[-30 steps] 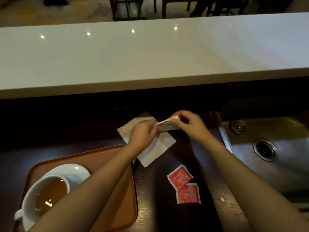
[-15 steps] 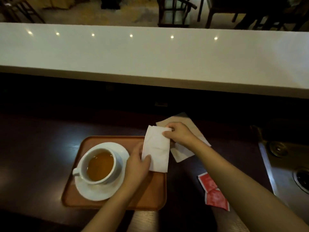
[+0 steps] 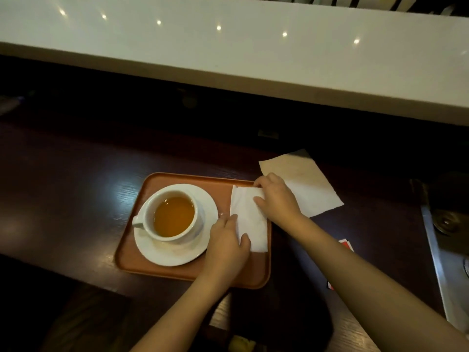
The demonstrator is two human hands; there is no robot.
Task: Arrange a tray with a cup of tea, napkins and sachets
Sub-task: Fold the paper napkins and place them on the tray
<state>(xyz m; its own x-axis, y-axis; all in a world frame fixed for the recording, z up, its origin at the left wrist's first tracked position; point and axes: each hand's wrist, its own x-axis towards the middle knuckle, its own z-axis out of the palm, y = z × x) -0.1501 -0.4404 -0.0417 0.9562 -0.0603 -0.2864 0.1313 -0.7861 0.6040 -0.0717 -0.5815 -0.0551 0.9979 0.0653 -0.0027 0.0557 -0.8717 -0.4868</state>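
Both hands press a folded napkin (image 3: 250,219) flat on the tray (image 3: 132,260): left hand (image 3: 227,246) at its near end, right hand (image 3: 278,199) at its far end, cup (image 3: 173,217) left of them.

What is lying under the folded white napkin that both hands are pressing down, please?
The folded napkin lies on the orange tray, right of the saucer. The left hand and right hand cover parts of it; anything beneath is hidden.
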